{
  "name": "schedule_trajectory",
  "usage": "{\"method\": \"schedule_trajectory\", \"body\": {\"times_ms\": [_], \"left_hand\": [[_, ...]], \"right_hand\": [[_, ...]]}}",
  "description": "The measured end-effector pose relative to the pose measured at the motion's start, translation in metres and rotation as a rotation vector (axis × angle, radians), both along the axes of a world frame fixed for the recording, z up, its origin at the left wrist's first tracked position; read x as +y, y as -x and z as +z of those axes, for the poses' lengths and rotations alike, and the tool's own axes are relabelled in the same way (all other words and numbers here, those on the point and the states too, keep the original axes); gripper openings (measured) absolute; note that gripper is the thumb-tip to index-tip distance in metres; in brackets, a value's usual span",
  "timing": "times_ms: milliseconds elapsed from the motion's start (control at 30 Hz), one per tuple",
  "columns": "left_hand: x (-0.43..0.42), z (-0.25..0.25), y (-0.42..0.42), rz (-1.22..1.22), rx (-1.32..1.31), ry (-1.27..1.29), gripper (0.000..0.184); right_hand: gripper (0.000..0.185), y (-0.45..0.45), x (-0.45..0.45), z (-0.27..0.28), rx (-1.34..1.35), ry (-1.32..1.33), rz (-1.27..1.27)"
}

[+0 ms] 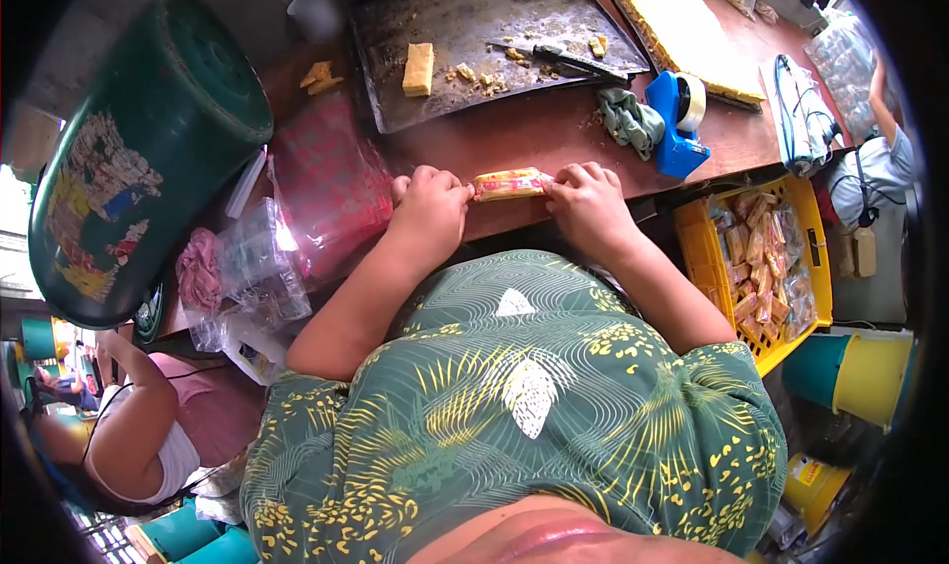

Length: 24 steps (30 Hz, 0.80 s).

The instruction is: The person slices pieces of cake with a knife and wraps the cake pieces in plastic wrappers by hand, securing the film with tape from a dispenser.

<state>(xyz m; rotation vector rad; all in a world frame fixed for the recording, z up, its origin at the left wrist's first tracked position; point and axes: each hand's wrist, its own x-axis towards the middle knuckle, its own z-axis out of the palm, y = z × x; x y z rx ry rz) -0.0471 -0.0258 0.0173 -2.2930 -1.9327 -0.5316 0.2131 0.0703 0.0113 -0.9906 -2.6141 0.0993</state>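
Note:
A wrapped cake bar (508, 184) in clear printed plastic is stretched between my two hands at the table's front edge. My left hand (433, 208) pinches the left end of its wrapper, and my right hand (590, 206) pinches the right end. Beside my left hand lies a stack of red-printed plastic wrappers (331, 183). A blue tape dispenser (678, 129) and a crumpled grey-green cloth (631, 122) are beyond my right hand. Past both hands, a dark baking tray (445, 30) holds one cut cake piece (418, 70), crumbs and a knife (568, 58).
A large sheet of yellow cake (682, 30) sits at the back right. On my right, a yellow crate (700, 258) contains many wrapped bars. A big green tub (148, 169) stands at the left. People are at both sides, one in pink (222, 406) nearby.

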Motion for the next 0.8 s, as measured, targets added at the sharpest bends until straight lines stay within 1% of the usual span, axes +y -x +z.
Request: {"method": "schedule_trajectory", "body": {"times_ms": [67,100,200,233,300,333,367,467,500,533,600,633,667,700,733,800], "left_hand": [[0.024,0.019,0.005,0.062,-0.028,0.270,0.007],[0.035,0.026,0.006,0.095,-0.044,0.402,0.006],[0.044,0.027,0.002,0.072,0.122,0.152,0.009],[0.040,0.015,0.000,0.067,0.211,0.077,0.021],[0.021,-0.017,-0.006,0.054,0.168,-0.043,0.035],[0.012,-0.016,-0.013,0.044,0.147,-0.103,0.042],[0.003,-0.014,-0.020,0.073,0.031,-0.037,0.055],[0.035,-0.024,-0.019,0.020,-0.850,0.031,0.043],[0.046,-0.022,-0.021,0.043,-1.332,0.141,0.034],[0.055,-0.019,-0.019,0.019,-1.512,0.179,0.030],[0.053,-0.006,-0.020,-0.030,-1.639,0.412,0.028],[0.052,-0.010,-0.024,-0.056,-1.541,0.369,0.028],[0.052,-0.017,-0.030,-0.080,-1.439,0.329,0.028],[0.052,-0.023,-0.033,-0.104,-1.336,0.290,0.028],[0.054,-0.027,-0.031,-0.135,-1.072,0.177,0.030],[0.058,-0.032,-0.022,-0.202,-0.547,-0.042,0.034]], "right_hand": [[0.021,0.000,0.020,0.012,-0.086,0.081,0.028],[0.021,0.005,0.027,0.016,-0.100,0.056,0.006],[0.017,0.021,0.024,0.017,-0.200,-0.080,-0.044],[0.018,0.020,0.018,0.013,-0.224,-0.119,-0.052],[0.029,0.011,0.005,-0.007,-0.136,-0.136,-0.017],[0.035,0.007,-0.002,-0.012,-0.091,-0.143,-0.001],[0.050,0.003,-0.010,-0.015,-0.065,-0.046,0.015],[0.064,0.002,-0.020,-0.017,-0.038,-0.027,0.005],[0.069,0.003,-0.019,-0.015,-0.029,-0.034,0.001],[0.068,0.005,-0.017,-0.013,0.105,-0.023,-0.019],[0.068,0.010,-0.006,-0.009,0.372,0.003,-0.054],[0.068,0.011,0.003,0.000,0.553,-0.007,0.040],[0.058,0.010,0.008,0.010,0.701,0.064,0.103],[0.049,0.007,0.012,0.017,0.714,0.131,0.176],[0.041,0.004,0.014,0.020,0.728,0.197,0.246],[0.027,0.003,0.010,0.011,0.553,0.028,0.263]]}}
